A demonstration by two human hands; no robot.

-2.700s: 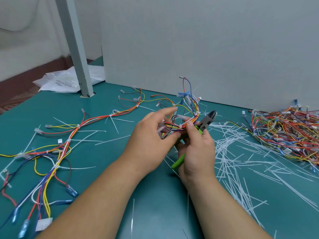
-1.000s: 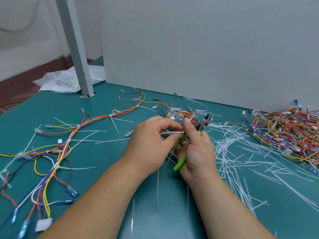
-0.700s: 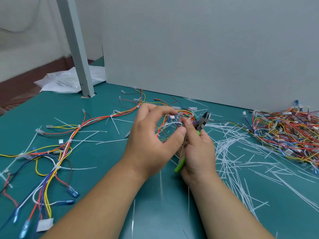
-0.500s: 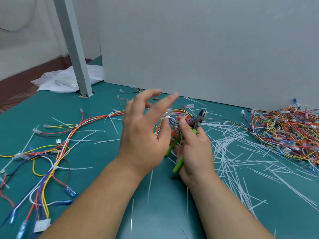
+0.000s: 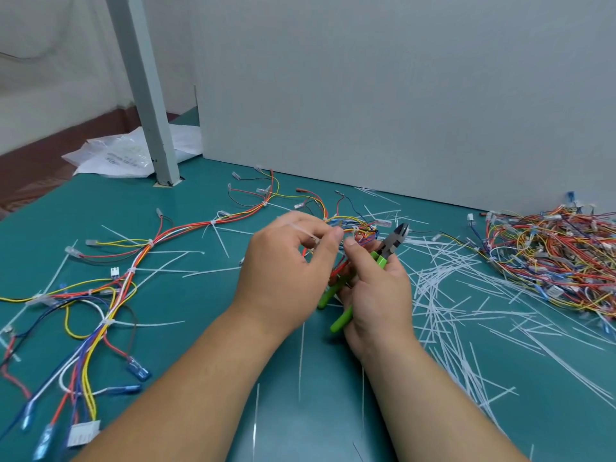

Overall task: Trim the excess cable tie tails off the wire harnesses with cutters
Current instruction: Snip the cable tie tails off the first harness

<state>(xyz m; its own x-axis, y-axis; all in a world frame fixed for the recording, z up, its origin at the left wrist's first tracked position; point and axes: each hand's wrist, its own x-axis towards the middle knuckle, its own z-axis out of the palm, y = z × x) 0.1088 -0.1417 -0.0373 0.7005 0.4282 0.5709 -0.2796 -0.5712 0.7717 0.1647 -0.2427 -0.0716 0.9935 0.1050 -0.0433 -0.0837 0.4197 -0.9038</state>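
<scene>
**wire_gremlin:** so where's this at? looks like the left hand (image 5: 290, 271) is pinching a white tie tail (image 5: 300, 230) between thumb and fingertips. it's drawn out to the left of the small harness (image 5: 355, 228) bunched up between both hands, up off the teal table (image 5: 200, 345).

**snips4days:** yeah, and the right hand (image 5: 376, 295) has its fingers curled round the green handles of the cutters (image 5: 390, 246), with the thumb tip up against the wires. can't tell if the jaws are parted or closed, too small.

**wire_gremlin:** the bit that matters imo: the tail lies roughly left-right, tilting up a little toward the left. the cutter nose sits just to the right of the bundle, pointing up and away from it. so the blades are on the far side of the wires from the tail.

**snips4days:** the right hand is the nearer 1 to the tie head though. my guess is the nose has to swing left and cross the tail close to the head, with the left hand holding it taut.

**wire_gremlin:** plenty left to do, probably. there's 1 long harness (image 5: 116, 278) on the left with tails sticking out, and a big pile of harnesses (image 5: 550, 255) on the right. cut tails (image 5: 450, 295) are scattered just beside the right hand.
</scene>
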